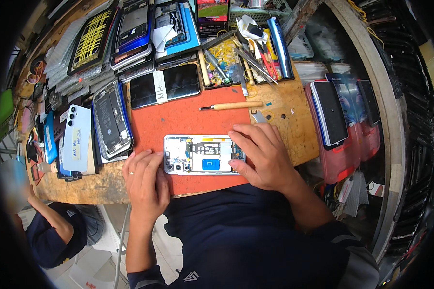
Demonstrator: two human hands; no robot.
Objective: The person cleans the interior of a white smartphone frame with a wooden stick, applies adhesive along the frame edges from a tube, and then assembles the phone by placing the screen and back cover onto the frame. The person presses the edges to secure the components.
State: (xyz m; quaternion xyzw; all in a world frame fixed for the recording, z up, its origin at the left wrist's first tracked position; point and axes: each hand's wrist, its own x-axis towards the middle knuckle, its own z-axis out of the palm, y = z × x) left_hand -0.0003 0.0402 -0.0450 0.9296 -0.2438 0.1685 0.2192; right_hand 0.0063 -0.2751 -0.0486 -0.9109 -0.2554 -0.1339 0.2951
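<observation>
An opened smartphone (182, 148) lies sideways on an orange-red work mat (193, 121), its back cover off. Its battery, boards and a blue square patch show. My right hand (269, 159) grips the phone's right end, fingers at the far edge and thumb at the near edge. Beside the left end rests my left hand (147, 179), fingers stretched and lightly bent on the mat, holding nothing. Whether its fingertips touch the phone I cannot tell. Beyond the phone lies a wooden-handled tool (236, 105) with a thin metal tip.
A dark phone screen (184, 83) with a paper strip lies at the mat's far side. Stacked phone parts (132, 24) and a light-blue phone back (77, 144) stand left. A tool tray (226, 62) sits beyond; a red case (340, 156) is right. Another person (58, 231) sits lower left.
</observation>
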